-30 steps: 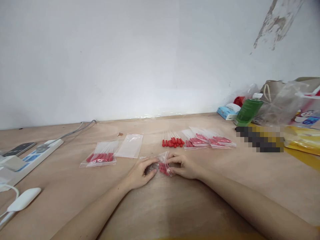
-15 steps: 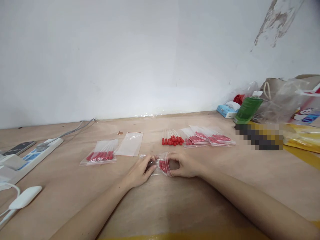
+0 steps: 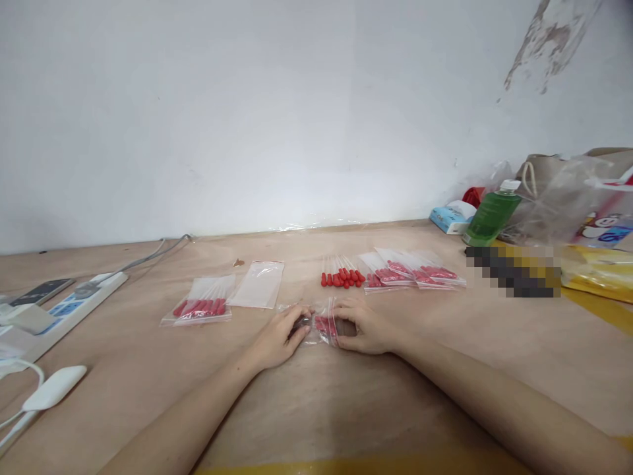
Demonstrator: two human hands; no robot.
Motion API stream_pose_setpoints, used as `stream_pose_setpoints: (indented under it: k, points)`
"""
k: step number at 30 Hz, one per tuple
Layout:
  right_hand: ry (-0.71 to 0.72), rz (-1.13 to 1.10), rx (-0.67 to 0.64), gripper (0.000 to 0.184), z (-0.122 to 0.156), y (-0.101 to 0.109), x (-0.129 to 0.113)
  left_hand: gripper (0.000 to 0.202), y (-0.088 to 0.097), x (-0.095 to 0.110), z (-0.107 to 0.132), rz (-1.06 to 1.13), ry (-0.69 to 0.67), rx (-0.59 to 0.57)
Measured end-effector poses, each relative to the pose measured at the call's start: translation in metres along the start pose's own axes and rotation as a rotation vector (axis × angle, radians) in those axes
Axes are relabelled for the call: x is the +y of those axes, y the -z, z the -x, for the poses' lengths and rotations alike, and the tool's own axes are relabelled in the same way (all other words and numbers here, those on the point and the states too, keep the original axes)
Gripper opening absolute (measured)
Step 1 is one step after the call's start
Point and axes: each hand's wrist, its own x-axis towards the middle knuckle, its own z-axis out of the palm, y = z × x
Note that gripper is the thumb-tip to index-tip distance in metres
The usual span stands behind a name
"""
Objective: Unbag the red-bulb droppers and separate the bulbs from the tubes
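I see the left hand (image 3: 281, 338) arched at nine o'clock of a clear bag (image 3: 324, 323), right hand (image 3: 372, 326) at three, fingers (image 3: 352, 343) holding it.

"What is being held?"

"A clear bag (image 3: 316, 337) with red pieces (image 3: 324, 324) inside: its left end is held by the left grip (image 3: 281, 336), its right edge by the right grip (image 3: 368, 327)."

"And what is laid on the surface (image 3: 277, 409) around it?"

"Loose red-tipped sticks (image 3: 342, 278) are seen beyond, with overlapping filled bags (image 3: 430, 272) to their right; a flat pouch (image 3: 258, 285) and another filled bag (image 3: 200, 307) are placed leftward."
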Motion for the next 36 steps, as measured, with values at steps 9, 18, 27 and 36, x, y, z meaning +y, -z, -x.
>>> stream_pose_setpoints:
  k: [9, 18, 27, 36]
  points:
    - [0.022, 0.098, 0.109, 0.024, -0.005, -0.002, -0.001, 0.031, 0.001, -0.001, 0.000, -0.008, 0.003, 0.008]
    - [-0.188, -0.146, 0.173, 0.019, -0.006, -0.001, -0.001, 0.030, -0.001, -0.003, -0.001, -0.018, -0.007, 0.007]
    - [0.041, -0.052, 0.164, 0.021, -0.001, -0.005, 0.009, 0.028, -0.001, -0.002, -0.001, -0.015, -0.011, 0.009]
    - [-0.002, 0.018, 0.194, 0.021, -0.003, -0.001, 0.007, 0.029, -0.001, -0.005, -0.001, -0.044, -0.009, -0.006]
